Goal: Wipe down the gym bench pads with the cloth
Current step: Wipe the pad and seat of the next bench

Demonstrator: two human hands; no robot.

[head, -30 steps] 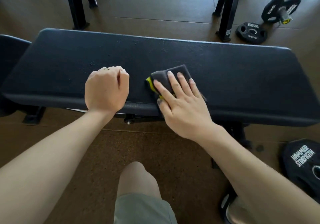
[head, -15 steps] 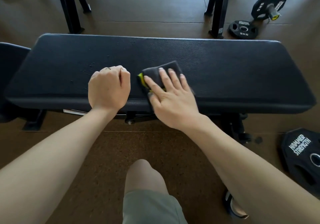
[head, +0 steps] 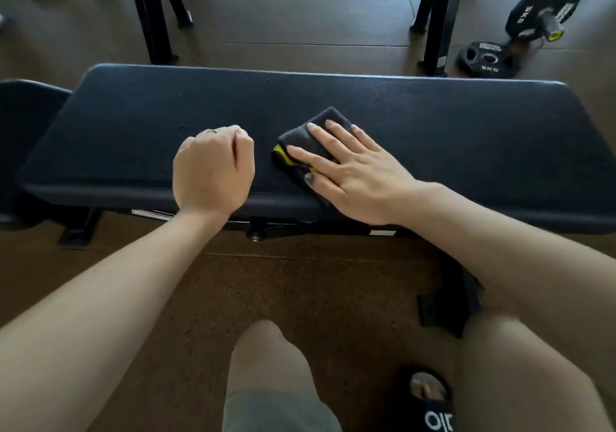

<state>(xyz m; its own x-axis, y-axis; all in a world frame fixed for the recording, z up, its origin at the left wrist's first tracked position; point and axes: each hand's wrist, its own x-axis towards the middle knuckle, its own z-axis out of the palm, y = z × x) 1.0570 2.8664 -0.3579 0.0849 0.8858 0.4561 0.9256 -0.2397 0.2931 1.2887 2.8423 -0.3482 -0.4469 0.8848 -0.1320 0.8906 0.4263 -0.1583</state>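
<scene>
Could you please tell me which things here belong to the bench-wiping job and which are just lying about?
In use:
cloth, under the flat right hand
bench pad
left hand, a fist resting on the pad

Lying about:
weight plate on the floor
loaded bar end
rack legs

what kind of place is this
Most likely a gym or weight room: a padded black bench being wiped with a cloth, 5 kg weight plates on the floor, and black rack legs behind.

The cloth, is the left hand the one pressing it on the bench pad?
No, the right hand presses the cloth flat; the left hand rests fisted beside it.
</scene>
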